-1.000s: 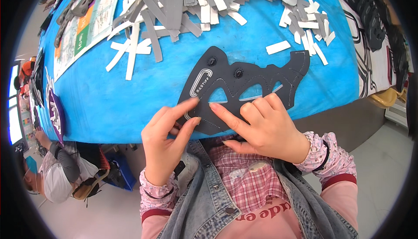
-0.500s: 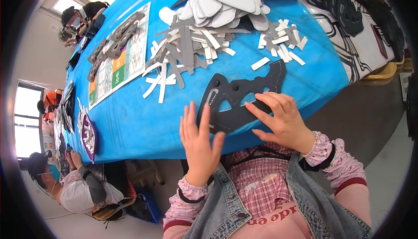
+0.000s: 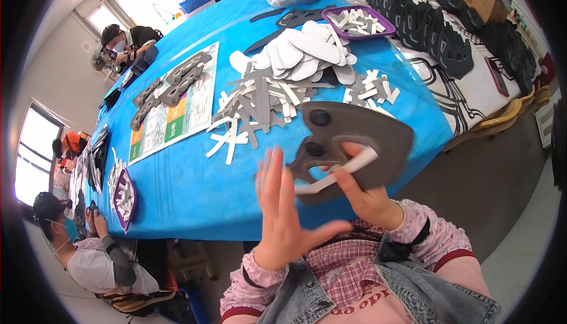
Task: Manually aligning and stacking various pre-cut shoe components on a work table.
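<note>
Head view: right hand (image 3: pixel 369 197) grips a dark grey foam panel (image 3: pixel 360 141) and a white strip (image 3: pixel 336 173); left hand (image 3: pixel 283 217) is spread wide, holding nothing, above the blue table (image 3: pixel 177 188).

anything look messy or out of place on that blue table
Mostly orderly work. The grey and white strips lie in a loose, crisscrossed heap mid-table, unlike the strips gathered in the purple tray. The right hand holds a dark cut-out panel; the left hand is open.

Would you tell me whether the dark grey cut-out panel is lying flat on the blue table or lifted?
Lifted: the right hand holds the dark grey cut-out panel tilted.
</note>
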Demonstrator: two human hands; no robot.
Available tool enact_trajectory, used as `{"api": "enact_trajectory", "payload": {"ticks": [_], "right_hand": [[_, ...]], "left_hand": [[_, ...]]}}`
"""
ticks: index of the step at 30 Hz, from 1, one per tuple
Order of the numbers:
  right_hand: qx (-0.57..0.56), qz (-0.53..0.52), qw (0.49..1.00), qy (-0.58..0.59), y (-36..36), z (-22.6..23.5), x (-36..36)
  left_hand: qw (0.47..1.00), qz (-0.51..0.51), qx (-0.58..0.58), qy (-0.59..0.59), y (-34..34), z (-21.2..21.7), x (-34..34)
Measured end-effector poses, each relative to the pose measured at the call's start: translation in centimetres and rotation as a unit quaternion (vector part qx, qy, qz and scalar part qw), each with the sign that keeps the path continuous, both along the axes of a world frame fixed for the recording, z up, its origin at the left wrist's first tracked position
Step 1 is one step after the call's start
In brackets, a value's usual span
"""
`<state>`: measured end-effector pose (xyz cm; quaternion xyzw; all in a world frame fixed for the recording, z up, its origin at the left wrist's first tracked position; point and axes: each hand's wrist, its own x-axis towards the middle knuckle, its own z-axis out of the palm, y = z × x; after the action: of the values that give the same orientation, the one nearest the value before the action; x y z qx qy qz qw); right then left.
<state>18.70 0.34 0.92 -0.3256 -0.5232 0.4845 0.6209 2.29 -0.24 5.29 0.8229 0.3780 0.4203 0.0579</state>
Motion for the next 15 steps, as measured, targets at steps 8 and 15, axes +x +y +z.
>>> {"api": "enact_trajectory", "payload": {"ticks": [8,15], "right_hand": [[0.040,0.099,0.857,-0.503,8.5,5.7,10.1],[0.231,-0.183,0.762,-0.576,22.4,2.7,10.2]], "left_hand": [[0.981,0.089,-0.110,0.131,2.9,-2.2,-3.1],[0.960,0.006,-0.159,0.232,4.5,-2.4,-1.8]]}}
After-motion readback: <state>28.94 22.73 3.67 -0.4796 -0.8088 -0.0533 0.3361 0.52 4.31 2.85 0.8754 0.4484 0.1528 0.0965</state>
